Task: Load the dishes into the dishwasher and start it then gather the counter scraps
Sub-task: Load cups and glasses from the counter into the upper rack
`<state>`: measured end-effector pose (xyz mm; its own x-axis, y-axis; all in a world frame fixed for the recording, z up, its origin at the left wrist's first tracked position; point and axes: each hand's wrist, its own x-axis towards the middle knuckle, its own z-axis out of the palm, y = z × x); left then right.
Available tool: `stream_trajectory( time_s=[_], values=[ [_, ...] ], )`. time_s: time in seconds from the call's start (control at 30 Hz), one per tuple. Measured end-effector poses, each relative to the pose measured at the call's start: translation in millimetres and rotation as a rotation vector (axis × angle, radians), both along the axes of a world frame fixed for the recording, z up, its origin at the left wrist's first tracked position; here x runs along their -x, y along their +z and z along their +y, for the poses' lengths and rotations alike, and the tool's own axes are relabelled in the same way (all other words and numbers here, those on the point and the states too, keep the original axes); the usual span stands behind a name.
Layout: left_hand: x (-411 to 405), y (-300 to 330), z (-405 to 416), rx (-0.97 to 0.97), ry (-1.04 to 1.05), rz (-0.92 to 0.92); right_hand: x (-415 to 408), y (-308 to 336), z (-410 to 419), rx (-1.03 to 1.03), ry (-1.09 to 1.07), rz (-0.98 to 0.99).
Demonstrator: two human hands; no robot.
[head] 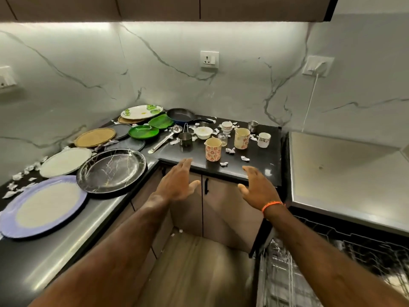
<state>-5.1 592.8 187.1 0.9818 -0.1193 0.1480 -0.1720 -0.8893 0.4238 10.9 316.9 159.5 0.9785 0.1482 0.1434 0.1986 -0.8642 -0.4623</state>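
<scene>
In the head view, the left hand (177, 182) and right hand (256, 187) reach toward the black counter (261, 160) with fingers straight, holding nothing. Nearest is a floral mug (213, 149), likely ceramic: stiff, breakable, glazed and slippery, best taken round its body. The black marbled plate (111, 170) looks wide and probably heavy, wanting a rim grip. Crumpled paper scraps (230, 150) are light. The dishwasher rack (332, 258) stands open, lower right.

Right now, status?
Left hand and right hand open, empty. Dishes on counter, dishwasher open. Paper scraps among the cups.
</scene>
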Motion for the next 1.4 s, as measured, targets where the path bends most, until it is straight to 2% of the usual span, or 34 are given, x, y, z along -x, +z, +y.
stream_trajectory(
  time_s=[0.43, 0.57, 0.8, 0.97, 1.03, 1.13, 1.27, 1.4],
  values=[
    [-211.1, -71.1, 7.7, 0.128, -0.055, 0.198, -202.6, -65.6, 46.4, -0.091, -0.051, 0.276],
    [-262.0, -81.3, 5.9, 0.157, -0.109, 0.235, -249.9, -79.3, 61.2, -0.137, -0.102, 0.288],
    [-327.2, -87.0, -10.5, 0.310, -0.289, 0.218, -281.4, -97.5, 88.0, -0.245, -0.132, 0.245],
    [-363.8, -84.7, -15.6, 0.281, -0.377, 0.185, -282.3, -97.9, 83.5, -0.311, -0.235, 0.230],
    [-376.5, -83.8, -19.3, 0.313, -0.438, 0.198, -278.2, -95.5, 77.1, -0.413, -0.310, 0.252],
    [-384.1, -74.1, -40.6, 0.437, -0.525, 0.315, -266.7, -96.5, 61.0, -0.671, -0.424, 0.238],
    [-376.4, -68.6, -98.5, 0.608, -0.667, 0.595, -222.4, -92.6, 30.0, -1.039, -0.610, 0.134],
    [-338.0, -79.9, -162.8, 0.729, -0.802, 0.822, -157.5, -87.6, -0.1, -1.498, -0.776, -0.021]
  ],
)
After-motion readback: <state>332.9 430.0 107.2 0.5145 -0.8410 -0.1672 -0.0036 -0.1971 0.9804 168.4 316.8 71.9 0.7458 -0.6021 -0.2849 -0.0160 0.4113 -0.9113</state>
